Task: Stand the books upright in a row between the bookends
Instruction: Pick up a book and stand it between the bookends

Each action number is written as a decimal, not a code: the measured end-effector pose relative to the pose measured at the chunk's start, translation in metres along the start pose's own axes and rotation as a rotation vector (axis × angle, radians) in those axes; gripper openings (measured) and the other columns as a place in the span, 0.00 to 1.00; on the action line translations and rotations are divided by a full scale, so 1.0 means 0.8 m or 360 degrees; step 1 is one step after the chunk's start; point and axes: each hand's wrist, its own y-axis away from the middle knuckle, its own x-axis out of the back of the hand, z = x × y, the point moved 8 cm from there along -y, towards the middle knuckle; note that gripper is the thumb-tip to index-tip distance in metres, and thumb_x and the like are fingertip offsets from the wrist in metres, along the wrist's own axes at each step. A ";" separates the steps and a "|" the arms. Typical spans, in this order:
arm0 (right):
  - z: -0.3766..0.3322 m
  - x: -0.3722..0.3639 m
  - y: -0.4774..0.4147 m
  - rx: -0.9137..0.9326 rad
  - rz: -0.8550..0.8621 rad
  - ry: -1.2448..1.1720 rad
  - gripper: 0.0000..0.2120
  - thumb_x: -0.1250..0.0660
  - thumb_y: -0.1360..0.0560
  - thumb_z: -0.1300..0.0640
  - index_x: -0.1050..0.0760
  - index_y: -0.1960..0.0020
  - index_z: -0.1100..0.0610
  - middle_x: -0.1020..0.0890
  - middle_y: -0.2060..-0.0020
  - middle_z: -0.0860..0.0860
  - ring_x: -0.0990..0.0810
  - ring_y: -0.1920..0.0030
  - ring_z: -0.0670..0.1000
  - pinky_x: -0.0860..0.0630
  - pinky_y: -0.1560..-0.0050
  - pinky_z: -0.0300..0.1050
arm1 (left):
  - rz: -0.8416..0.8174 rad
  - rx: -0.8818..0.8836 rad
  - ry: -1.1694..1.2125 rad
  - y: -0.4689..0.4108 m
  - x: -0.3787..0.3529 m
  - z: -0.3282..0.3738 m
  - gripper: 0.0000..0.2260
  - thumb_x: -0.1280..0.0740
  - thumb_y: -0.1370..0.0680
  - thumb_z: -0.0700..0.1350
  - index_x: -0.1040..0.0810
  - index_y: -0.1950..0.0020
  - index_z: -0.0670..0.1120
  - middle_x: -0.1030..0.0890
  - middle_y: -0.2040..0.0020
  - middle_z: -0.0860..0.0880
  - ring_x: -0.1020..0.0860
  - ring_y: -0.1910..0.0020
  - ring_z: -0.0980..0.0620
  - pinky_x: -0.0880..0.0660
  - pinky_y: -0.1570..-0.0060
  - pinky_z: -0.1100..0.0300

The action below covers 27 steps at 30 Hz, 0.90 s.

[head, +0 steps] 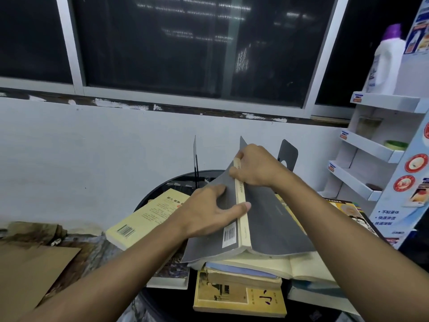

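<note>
Nearest, a yellow softcover book [239, 298] lies flat, partly under a loose pile of worn books [243, 277] on the round black table [167, 303]. On top of that pile sits the grey-covered paperback [274, 224] with a cream spine. Its spine faces up and its covers are splayed like a tent. Its long axis runs away from the person, toward the bookends.

The left hand [209, 211] lies on the left cover, fingers spread and pressing flat, thumb reaching across to the spine. The right hand [257, 168] is farther along, fingers curled over the far end of the spine and gripping it.

Beyond, near the table's back edge, a thin black metal bookend [195, 154] stands edge-on to the left. A rounded black metal bookend [287, 154] stands to the right, well apart from it. The gap between them lies just ahead of the book's far end. I judge the book must be closed, tipped upright and carried forward, with the right hand, nearer the gap, leading.
</note>
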 end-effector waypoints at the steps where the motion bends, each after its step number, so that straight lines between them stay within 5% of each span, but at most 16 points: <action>1: -0.007 0.011 0.004 0.0031 0.0076 -0.0023 0.12 0.29 0.26 0.52 0.21 0.50 0.61 0.18 0.56 0.55 0.19 0.55 0.54 0.20 0.56 0.49 | 0.0026 -0.0009 0.0012 0.002 0.005 0.004 0.28 0.38 0.29 0.74 0.23 0.45 0.52 0.18 0.51 0.54 0.19 0.53 0.55 0.21 0.49 0.47; 5: -0.041 0.061 0.026 0.0234 0.0453 -0.0099 0.12 0.31 0.27 0.51 0.24 0.46 0.54 0.21 0.59 0.48 0.21 0.57 0.50 0.27 0.63 0.43 | 0.0144 -0.0102 0.0022 0.005 0.028 0.023 0.36 0.34 0.27 0.69 0.34 0.26 0.51 0.26 0.33 0.57 0.26 0.38 0.57 0.27 0.42 0.64; 8: -0.060 0.093 0.047 0.0414 0.0660 -0.0134 0.15 0.31 0.25 0.51 0.26 0.40 0.53 0.25 0.64 0.45 0.23 0.60 0.48 0.30 0.66 0.40 | 0.0223 -0.0152 0.0093 0.005 0.041 0.037 0.39 0.31 0.27 0.66 0.41 0.22 0.52 0.31 0.44 0.68 0.28 0.49 0.69 0.32 0.59 0.80; 11: -0.068 0.112 0.068 0.0578 0.0784 -0.0193 0.16 0.31 0.23 0.53 0.27 0.37 0.53 0.25 0.64 0.44 0.23 0.62 0.46 0.26 0.62 0.42 | 0.0300 -0.0231 0.0170 0.002 0.048 0.050 0.47 0.29 0.30 0.68 0.48 0.19 0.54 0.31 0.37 0.65 0.28 0.44 0.68 0.32 0.58 0.79; 14: -0.060 0.113 0.080 0.0568 0.0783 -0.0230 0.19 0.29 0.23 0.53 0.28 0.35 0.54 0.25 0.64 0.44 0.24 0.64 0.44 0.27 0.63 0.36 | 0.0314 -0.0242 0.0198 0.000 0.038 0.054 0.54 0.29 0.33 0.71 0.55 0.18 0.53 0.37 0.22 0.57 0.34 0.27 0.59 0.31 0.38 0.67; 17: -0.049 0.114 0.086 0.0462 0.0758 -0.0229 0.21 0.28 0.23 0.52 0.27 0.33 0.54 0.23 0.64 0.46 0.23 0.64 0.42 0.25 0.63 0.35 | 0.0349 -0.0233 0.0189 0.002 0.028 0.055 0.55 0.29 0.33 0.71 0.56 0.18 0.53 0.43 0.19 0.55 0.40 0.22 0.57 0.33 0.27 0.54; 21: -0.041 0.119 0.088 0.0308 0.0692 -0.0192 0.13 0.29 0.25 0.50 0.21 0.44 0.56 0.20 0.65 0.48 0.20 0.64 0.45 0.19 0.60 0.44 | 0.0406 -0.0305 0.0172 0.005 0.021 0.060 0.53 0.28 0.31 0.68 0.57 0.18 0.55 0.47 0.18 0.59 0.45 0.21 0.59 0.39 0.27 0.59; 27: -0.043 0.119 0.078 0.0170 0.0638 -0.0080 0.09 0.31 0.24 0.50 0.26 0.56 0.55 0.19 0.66 0.51 0.17 0.65 0.51 0.19 0.64 0.49 | 0.0402 -0.0354 0.0163 -0.002 0.022 0.057 0.52 0.30 0.32 0.71 0.56 0.18 0.57 0.45 0.19 0.60 0.43 0.21 0.59 0.36 0.24 0.51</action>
